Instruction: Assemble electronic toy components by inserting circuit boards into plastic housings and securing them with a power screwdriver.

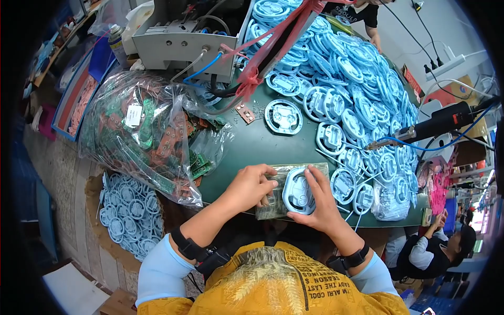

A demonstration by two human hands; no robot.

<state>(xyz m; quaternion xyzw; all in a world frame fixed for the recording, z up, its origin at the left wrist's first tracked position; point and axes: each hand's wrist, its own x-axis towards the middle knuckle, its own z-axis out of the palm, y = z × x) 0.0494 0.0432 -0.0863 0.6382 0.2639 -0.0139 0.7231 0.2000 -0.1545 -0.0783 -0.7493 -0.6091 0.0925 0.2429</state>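
blue casing (297,190), one held, two hands (324,203)

Dark capital letters run in several short rows across the person's yellow shirt (310,281), clear enough to be read in part. White capitals stand on the dark shirt (365,14) of another person at the top edge. On the clear plastic bag (100,118) of circuit boards sits 1 white label (134,115), apparently printed, though too small to make out.
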